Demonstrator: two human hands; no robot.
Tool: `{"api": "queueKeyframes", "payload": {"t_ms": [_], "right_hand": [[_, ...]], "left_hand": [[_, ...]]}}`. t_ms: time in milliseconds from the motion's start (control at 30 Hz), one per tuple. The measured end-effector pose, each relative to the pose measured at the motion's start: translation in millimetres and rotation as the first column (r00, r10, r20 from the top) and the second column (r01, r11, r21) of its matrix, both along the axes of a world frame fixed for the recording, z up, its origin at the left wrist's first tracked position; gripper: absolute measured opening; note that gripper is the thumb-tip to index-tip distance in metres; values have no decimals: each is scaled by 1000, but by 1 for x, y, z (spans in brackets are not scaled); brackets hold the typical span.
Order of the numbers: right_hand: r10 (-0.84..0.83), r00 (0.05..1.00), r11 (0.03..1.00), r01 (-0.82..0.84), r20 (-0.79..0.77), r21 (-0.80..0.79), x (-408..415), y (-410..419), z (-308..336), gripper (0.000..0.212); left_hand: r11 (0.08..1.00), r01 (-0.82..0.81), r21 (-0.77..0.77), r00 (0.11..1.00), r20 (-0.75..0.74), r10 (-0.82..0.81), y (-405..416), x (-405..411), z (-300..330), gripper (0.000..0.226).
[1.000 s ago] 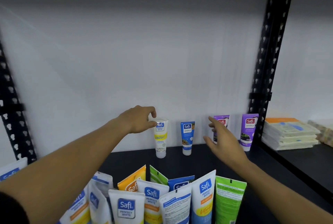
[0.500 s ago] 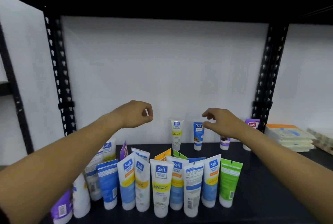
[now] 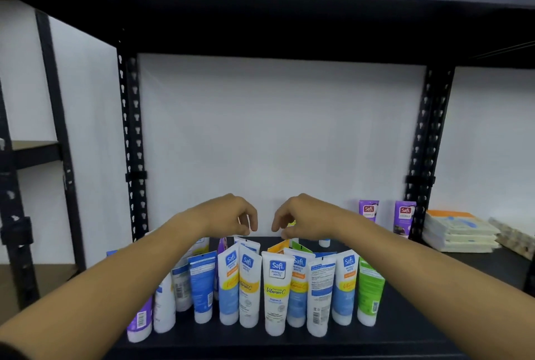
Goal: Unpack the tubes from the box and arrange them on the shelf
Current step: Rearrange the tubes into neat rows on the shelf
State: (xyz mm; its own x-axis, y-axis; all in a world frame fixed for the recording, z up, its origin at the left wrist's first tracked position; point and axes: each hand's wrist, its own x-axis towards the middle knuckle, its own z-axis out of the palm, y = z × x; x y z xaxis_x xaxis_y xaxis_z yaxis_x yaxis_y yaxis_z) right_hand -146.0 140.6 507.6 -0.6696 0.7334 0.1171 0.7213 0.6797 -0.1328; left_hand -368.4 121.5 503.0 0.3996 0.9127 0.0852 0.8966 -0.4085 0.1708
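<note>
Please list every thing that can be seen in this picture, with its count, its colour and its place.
front tubes: about a dozen, mostly white, blue and yellow, standing caps down in a cluster at the shelf's front
green tube: one, right end of the cluster
purple tubes: two, upright at the back right
shelf: one, black, with perforated posts
flat packs: one stack, pale, right bay
left hand: one, empty, fingers curled, above the cluster
right hand: one, empty, fingers curled, beside the left
</note>
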Motion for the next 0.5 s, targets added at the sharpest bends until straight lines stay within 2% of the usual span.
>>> {"api": "queueKeyframes", "payload": {"t_ms": [267, 500], "right_hand": [[-17, 996, 999, 12, 91, 53, -16, -3, -11, 17], [-43, 995, 998, 39, 86, 44, -19, 1, -18, 16]], "left_hand": [[998, -36, 42, 997, -73, 39, 2, 2, -15, 11], [999, -46, 30, 999, -29, 47, 5, 6, -19, 17]]}}
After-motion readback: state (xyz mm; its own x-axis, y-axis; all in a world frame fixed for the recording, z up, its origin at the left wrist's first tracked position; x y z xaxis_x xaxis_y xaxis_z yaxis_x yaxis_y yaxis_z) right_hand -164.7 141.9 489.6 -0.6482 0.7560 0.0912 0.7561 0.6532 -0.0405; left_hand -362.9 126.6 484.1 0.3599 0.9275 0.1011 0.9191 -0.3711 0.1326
